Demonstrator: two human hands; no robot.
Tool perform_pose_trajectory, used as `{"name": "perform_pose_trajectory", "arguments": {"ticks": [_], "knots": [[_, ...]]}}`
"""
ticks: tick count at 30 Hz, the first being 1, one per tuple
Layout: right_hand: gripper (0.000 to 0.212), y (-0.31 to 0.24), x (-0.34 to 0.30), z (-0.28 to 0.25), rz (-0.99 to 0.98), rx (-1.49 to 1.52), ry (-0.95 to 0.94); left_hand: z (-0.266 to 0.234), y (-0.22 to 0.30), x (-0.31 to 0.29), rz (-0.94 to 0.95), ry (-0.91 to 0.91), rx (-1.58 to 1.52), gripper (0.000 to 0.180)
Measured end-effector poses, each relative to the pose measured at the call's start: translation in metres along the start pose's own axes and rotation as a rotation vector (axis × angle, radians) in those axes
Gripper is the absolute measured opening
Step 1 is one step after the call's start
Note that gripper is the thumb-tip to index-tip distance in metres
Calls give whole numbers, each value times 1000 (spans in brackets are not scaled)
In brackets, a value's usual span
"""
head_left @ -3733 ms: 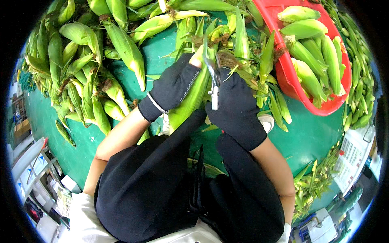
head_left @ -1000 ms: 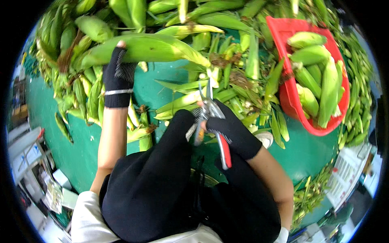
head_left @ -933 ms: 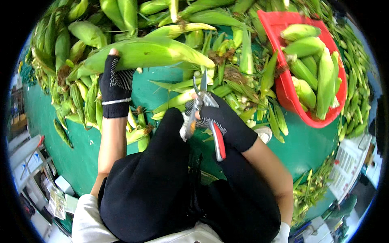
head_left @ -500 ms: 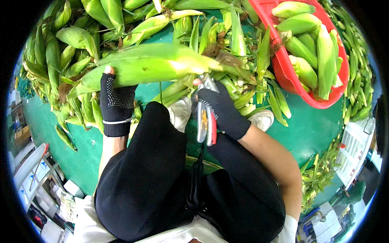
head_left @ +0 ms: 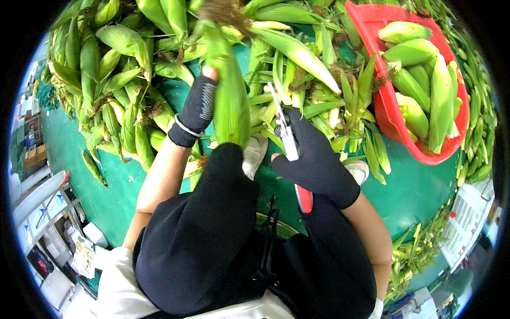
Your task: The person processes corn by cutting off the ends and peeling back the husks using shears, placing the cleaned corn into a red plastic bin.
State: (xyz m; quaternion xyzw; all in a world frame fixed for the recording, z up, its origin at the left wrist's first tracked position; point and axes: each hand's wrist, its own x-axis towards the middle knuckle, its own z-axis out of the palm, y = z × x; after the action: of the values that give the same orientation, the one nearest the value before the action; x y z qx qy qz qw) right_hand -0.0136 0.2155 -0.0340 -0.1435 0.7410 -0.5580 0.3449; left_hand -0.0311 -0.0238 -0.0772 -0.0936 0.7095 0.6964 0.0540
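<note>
My left hand [head_left: 197, 109], in a black fingerless glove with white grip dots, is closed round an ear of corn [head_left: 231, 95] in its green husk. The ear points away from me, its brown silk blurred at the far end and its near end just above my left knee. In my right hand [head_left: 321, 159], gloved in black too, are pruning shears [head_left: 288, 139] with metal blades and a red-and-grey handle. Their blades point away from me, to the right of the ear and apart from it. My right fingers are partly hidden beneath the hand.
Heaped husked-in corn [head_left: 125, 48] lies at the far left. Loose husk leaves and trimmings [head_left: 324, 114] cover the green floor [head_left: 114, 212] ahead. A red basin [head_left: 382, 109] holding several ears stands at the right. More leaves [head_left: 411, 258] lie at the lower right, near a white panel [head_left: 470, 218].
The ear has swung from lying crosswise to pointing away from me, its silk end now far. The shears have come off its end, and my right hand has turned and moved slightly right and nearer.
</note>
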Motion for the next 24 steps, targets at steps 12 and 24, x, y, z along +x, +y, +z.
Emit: {"name": "perform_pose_trajectory", "arguments": {"ticks": [12,24], "knots": [[52,9,2,1,-76,-327,140,17,42,1,56,-514,1072,58],[56,0,4,2,-27,-200,189,10,14,9,-340,-781,140,71]]}}
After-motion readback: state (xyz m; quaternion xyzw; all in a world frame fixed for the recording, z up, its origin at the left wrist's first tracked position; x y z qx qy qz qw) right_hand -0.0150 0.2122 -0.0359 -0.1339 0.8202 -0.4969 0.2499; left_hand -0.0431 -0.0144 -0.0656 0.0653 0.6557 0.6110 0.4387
